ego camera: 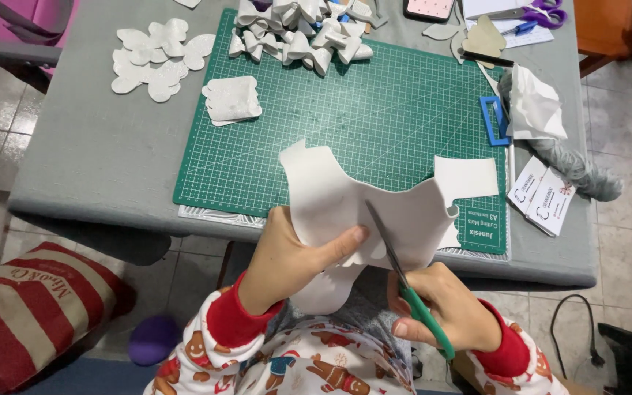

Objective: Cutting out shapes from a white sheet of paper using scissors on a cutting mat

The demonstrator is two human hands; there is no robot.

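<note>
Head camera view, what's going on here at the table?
A person is cutting a white foam sheet with green-handled scissors. The left hand grips the sheet and the right hand works the scissors, blades in the sheet. Beyond lies a green cutting mat with finished white cut-outs beside it.

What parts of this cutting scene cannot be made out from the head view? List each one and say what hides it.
- Scissors: the handle loops are hidden inside the right hand.
- White sheet: its lower part is hidden behind the left hand.
- Purple scissors: cut off by the top edge.
- Pile of folded white pieces: overlapping, too many to count.
- Pink device: cropped by the top edge.
</note>
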